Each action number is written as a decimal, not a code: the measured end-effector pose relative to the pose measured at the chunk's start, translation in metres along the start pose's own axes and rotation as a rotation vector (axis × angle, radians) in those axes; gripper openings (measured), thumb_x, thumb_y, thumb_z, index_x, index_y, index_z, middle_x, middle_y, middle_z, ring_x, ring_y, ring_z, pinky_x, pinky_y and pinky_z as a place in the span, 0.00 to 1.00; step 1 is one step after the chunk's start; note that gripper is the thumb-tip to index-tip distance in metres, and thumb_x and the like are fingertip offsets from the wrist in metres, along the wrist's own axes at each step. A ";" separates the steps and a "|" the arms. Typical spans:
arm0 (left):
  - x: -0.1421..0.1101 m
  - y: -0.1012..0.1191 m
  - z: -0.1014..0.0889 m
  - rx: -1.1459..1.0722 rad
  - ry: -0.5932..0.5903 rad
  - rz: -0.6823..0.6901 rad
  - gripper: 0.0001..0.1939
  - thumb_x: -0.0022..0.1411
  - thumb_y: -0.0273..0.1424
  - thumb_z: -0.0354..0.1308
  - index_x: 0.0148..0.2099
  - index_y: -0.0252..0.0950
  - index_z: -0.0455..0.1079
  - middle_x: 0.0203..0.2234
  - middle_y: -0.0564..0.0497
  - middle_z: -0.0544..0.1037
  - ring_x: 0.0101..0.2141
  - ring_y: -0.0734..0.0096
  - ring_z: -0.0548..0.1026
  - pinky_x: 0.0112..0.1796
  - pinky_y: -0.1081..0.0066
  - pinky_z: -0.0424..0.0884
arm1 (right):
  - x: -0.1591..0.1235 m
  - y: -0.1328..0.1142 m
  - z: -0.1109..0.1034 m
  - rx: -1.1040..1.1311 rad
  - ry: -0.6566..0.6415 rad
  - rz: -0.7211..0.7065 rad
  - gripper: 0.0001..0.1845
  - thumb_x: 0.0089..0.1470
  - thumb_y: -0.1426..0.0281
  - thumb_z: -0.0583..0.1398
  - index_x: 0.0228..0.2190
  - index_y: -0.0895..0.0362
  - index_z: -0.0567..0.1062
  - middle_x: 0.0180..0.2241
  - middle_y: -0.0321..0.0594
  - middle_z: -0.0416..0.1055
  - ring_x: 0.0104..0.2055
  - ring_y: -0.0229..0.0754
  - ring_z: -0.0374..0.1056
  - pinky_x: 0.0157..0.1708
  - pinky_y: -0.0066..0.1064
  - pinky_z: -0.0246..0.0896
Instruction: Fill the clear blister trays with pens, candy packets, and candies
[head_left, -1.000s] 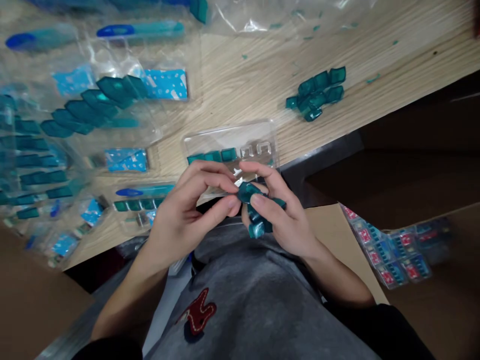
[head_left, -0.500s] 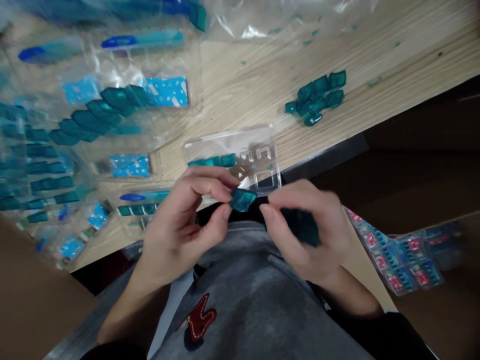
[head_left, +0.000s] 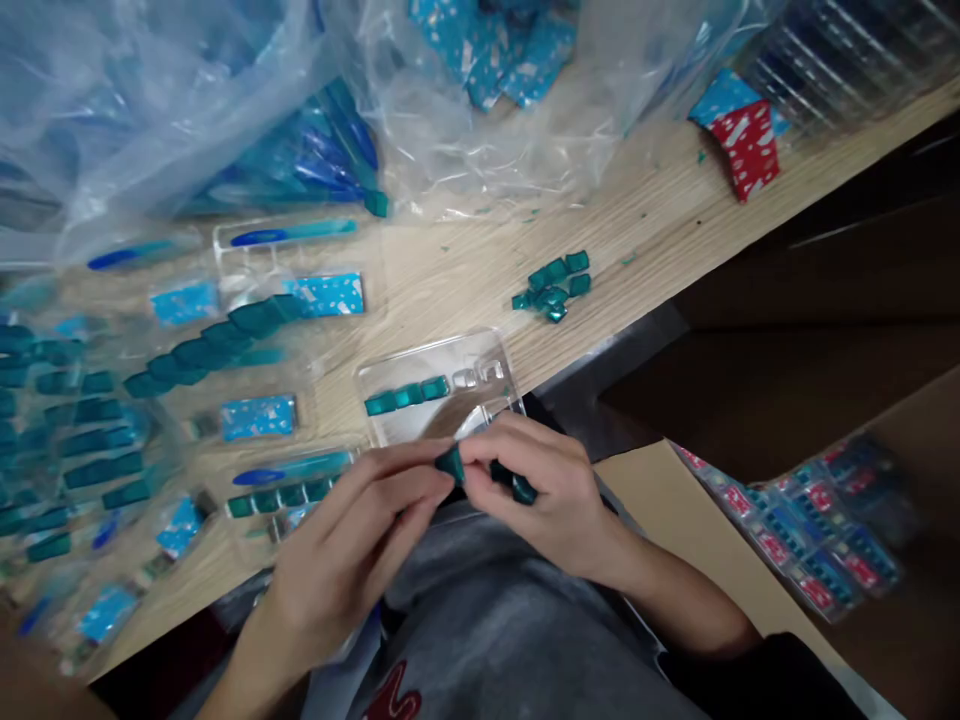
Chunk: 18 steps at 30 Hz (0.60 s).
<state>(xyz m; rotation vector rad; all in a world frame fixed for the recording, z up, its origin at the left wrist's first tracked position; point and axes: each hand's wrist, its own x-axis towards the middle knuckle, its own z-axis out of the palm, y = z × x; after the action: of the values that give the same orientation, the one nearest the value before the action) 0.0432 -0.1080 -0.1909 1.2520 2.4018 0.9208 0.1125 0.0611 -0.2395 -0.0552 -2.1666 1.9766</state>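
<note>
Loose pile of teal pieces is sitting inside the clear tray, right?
No: the loose pile of teal pieces sits on the wooden table, apart from the clear tray, not inside it. The head view shows this.

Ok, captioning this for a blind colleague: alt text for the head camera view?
The left hand and right hand pinch small teal pieces over a clear plastic tray holding a row of more, on a wooden table beside a teal pile.

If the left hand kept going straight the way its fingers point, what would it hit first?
The left hand already touches the small teal plastic piece at its fingertips; just past that lies the right hand, though depth is unclear.
</note>
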 end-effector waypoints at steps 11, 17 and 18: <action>0.023 -0.027 0.021 0.013 0.181 -0.199 0.14 0.64 0.25 0.62 0.49 0.46 0.70 0.41 0.54 0.79 0.43 0.66 0.78 0.45 0.63 0.75 | 0.018 0.044 -0.033 -0.213 0.429 0.231 0.07 0.59 0.70 0.64 0.28 0.52 0.72 0.28 0.34 0.71 0.33 0.40 0.69 0.38 0.33 0.65; 0.044 -0.039 0.026 0.167 -0.010 -0.128 0.09 0.65 0.29 0.61 0.48 0.44 0.74 0.43 0.52 0.80 0.43 0.63 0.77 0.45 0.62 0.73 | 0.022 0.049 -0.032 -0.293 0.389 0.276 0.05 0.63 0.68 0.60 0.36 0.50 0.77 0.35 0.36 0.74 0.39 0.41 0.71 0.43 0.33 0.65; 0.046 -0.040 0.028 0.152 -0.023 -0.121 0.09 0.66 0.29 0.61 0.48 0.44 0.74 0.43 0.52 0.80 0.43 0.62 0.77 0.45 0.62 0.73 | 0.022 0.048 -0.032 -0.280 0.393 0.285 0.05 0.63 0.67 0.60 0.34 0.50 0.77 0.34 0.36 0.74 0.39 0.41 0.71 0.43 0.32 0.65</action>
<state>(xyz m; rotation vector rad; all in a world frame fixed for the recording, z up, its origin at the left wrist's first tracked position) 0.0053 -0.0761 -0.2362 1.1450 2.5381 0.6974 0.0909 0.1012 -0.2815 -0.7658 -2.2344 1.5943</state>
